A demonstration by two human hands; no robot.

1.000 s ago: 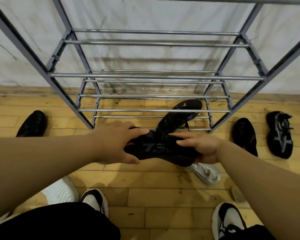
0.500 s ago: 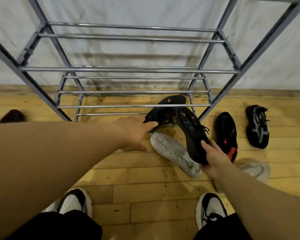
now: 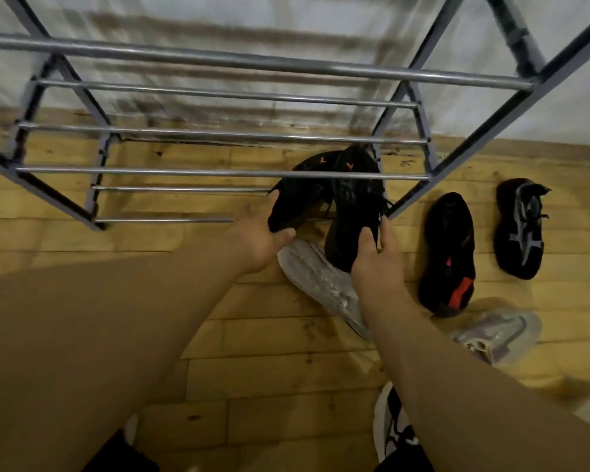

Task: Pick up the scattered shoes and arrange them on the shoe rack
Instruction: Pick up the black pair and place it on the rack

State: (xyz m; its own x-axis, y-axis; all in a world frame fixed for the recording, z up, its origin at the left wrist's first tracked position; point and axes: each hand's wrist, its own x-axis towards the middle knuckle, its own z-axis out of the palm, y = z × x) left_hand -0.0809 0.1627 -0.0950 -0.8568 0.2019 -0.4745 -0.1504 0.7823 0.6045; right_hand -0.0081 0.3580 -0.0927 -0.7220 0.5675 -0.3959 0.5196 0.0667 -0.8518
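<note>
**A:** Quick – where are your hands rn?

**B:** Both on shoes. My left hand [image 3: 259,233] grips the heel end of the left black shoe [image 3: 297,199] – thumb underneath, fingers curled over the top edge. My right hand [image 3: 375,260] pinches the heel of the right black shoe [image 3: 351,212], w/ the thumb on the near side and the fingers wrapped round the far side.

**A:** And the pair vs. the shoe rack [image 3: 218,172]?

**B:** Toes point away from me, into the rack's lower right corner. The two lie side by side and touch each other. One front rail crosses over both of them. Heels stick out toward me, past the rack's front edge. Can't tell if the toes sit on a rail or hang above the wooden floor [image 3: 269,376].

**A:** Anything else down there?

**B:** A white shoe [image 3: 317,277] lies on the floor just below the pair, angled, and its far end runs under my right wrist. Right of the rack's leg there's a black shoe w/ a red patch [image 3: 447,253], lengthwise. Just beside that, further right, a black-and-grey shoe [image 3: 520,229]. A pale shoe [image 3: 498,332] sits near my right forearm, too blurred for detail. The rack's other rails are bare, and the light wall [image 3: 286,15] is behind it.
</note>
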